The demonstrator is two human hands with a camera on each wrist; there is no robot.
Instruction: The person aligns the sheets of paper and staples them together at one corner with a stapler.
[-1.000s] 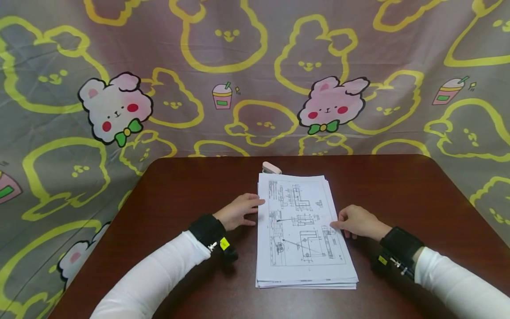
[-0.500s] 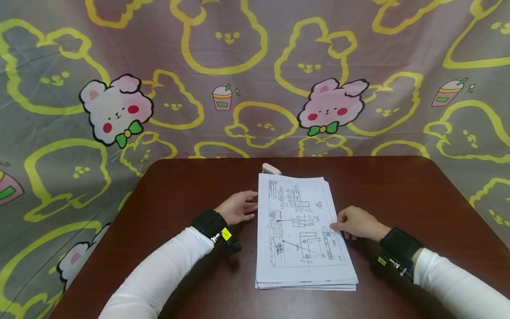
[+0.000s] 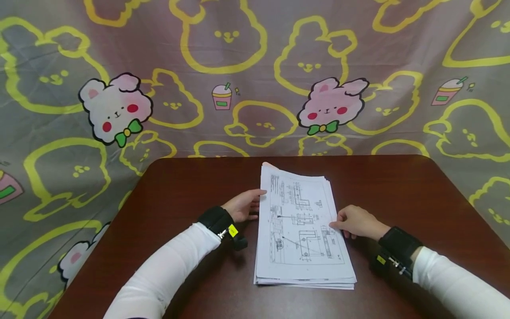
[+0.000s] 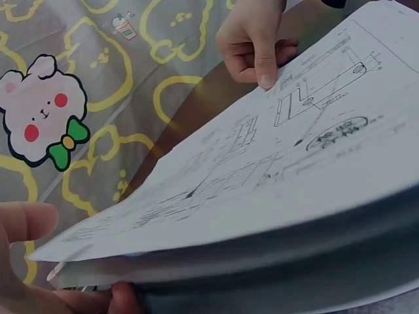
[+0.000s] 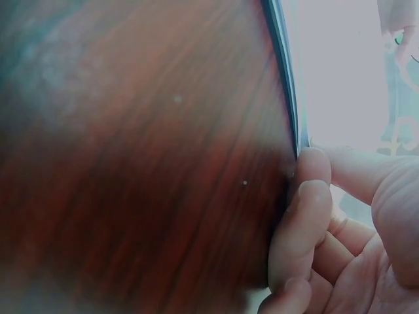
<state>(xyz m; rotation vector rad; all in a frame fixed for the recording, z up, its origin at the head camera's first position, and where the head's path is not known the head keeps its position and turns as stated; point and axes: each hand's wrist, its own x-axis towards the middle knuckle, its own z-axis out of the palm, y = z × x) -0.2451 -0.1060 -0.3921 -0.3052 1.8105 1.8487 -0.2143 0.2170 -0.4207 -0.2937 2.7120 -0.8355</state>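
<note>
A stack of white papers [image 3: 295,270] lies on the table, its top sheet printed with line drawings. Its left edge is raised and bowed in the left wrist view. My left hand [image 3: 243,206] is at this edge, with fingers [image 4: 124,297] under the sheets. The thumb stands above the paper, with a gap between them in the left wrist view. At the stack's right edge, my right hand [image 3: 358,221] pinches the papers between thumb and index finger. Its other fingers are curled beside the edge in the right wrist view.
The dark reddish-brown table [image 3: 191,177] extends around the stack. Behind the far edge of the papers, a pale pink object [image 3: 269,165] is mostly hidden. A patterned cloth [image 3: 255,66] hangs behind the table.
My left hand has moved right, from beside the stack to its left edge, with fingers underneath. The far left corner has risen and now covers most of the pink object. My right hand stays put.
</note>
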